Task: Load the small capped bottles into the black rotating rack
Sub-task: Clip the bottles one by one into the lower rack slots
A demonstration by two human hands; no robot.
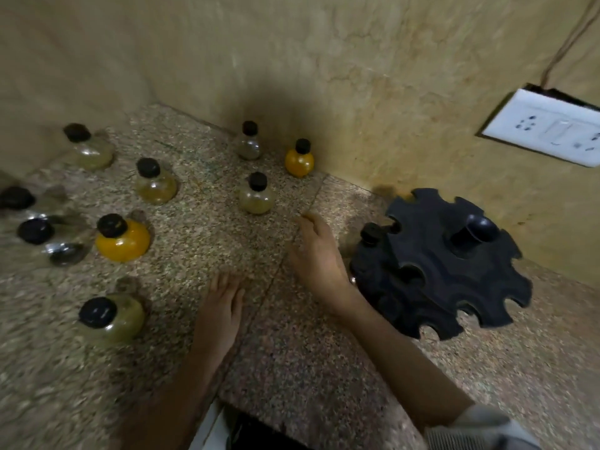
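Note:
Several small round bottles with black caps stand on the granite counter (292,368). Two hold bright orange powder (123,243) (299,162); others look olive or clear, like the bottle (256,199) just beyond my right hand. The black notched rack (454,280) stands at the right, and one capped bottle (370,235) sits in a slot on its left side. My right hand (319,258) hovers open between the rack and the bottles, holding nothing. My left hand (222,310) lies flat on the counter, fingers together, empty.
Beige walls meet in a corner behind the bottles. A white socket plate (545,128) with a cable hangs on the right wall above the rack. The counter's front edge runs below my forearms.

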